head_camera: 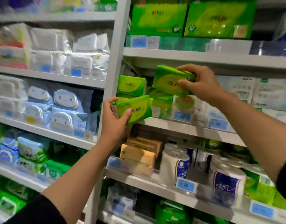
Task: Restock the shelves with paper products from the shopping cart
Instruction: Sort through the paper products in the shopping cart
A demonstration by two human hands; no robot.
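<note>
Stocking: middle shelf [187, 128], green stack [131, 85] at 12 o'clock.
Right hand [202, 83]: gripped an upside-down green plastic tissue pack [170, 80].
Left hand [114, 117]: gripped a second green tissue pack [137, 109].
Advice: flip it label-up, seat it squarely on the stack.

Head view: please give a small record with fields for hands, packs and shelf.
left hand: grips a green tissue pack at the shelf edge
right hand: holds a second green pack, tilted, above the stack
stack on shelf: more green packs
shelf below: brown boxes, toilet rolls
</note>
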